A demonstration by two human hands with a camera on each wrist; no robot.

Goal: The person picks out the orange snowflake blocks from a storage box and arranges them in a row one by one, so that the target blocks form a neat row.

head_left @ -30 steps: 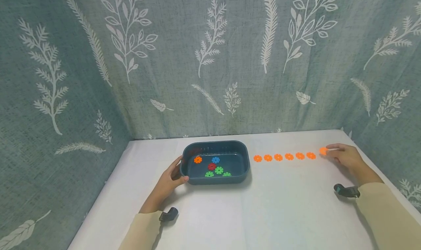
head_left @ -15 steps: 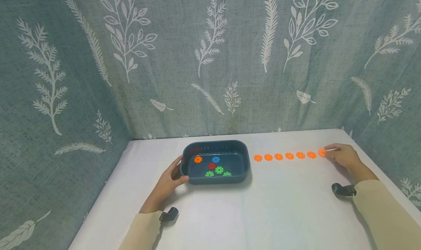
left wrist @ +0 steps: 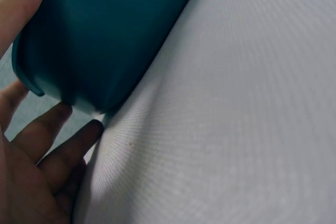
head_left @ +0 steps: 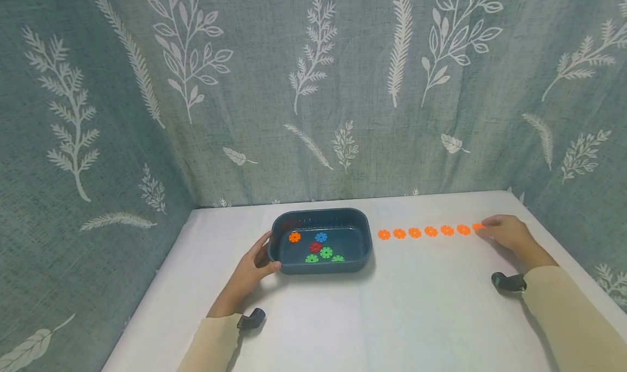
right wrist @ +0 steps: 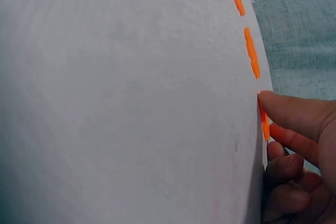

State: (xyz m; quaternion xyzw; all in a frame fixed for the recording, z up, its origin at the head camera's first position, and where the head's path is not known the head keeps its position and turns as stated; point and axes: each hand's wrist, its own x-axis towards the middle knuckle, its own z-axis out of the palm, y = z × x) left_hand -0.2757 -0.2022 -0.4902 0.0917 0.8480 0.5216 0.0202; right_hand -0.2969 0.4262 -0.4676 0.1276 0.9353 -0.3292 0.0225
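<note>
A dark teal tray (head_left: 318, 268) stands left of the table's middle. My left hand (head_left: 253, 274) holds its left end, thumb at the front corner and fingers along the end wall; the left wrist view shows the fingertips (left wrist: 63, 109) against that wall. At the far right, my right hand (head_left: 511, 236) pinches an orange notched disc (head_left: 478, 227) between thumb and index finger. That disc lies on the table at the right end of a row of orange notched discs (head_left: 431, 231). In the right wrist view the thumb covers part of the held disc (right wrist: 265, 124).
Inside the tray lie an orange disc (head_left: 294, 237), a blue disc (head_left: 320, 237), a red disc (head_left: 315, 247) and several green discs (head_left: 326, 252). A white cloth covers the table (head_left: 416, 307). A leaf-patterned curtain (head_left: 254, 100) hangs behind and at both sides.
My right hand has brought the orange disc down and slightly left, closer to the end of the row. The left hand and the tray have stayed still.
</note>
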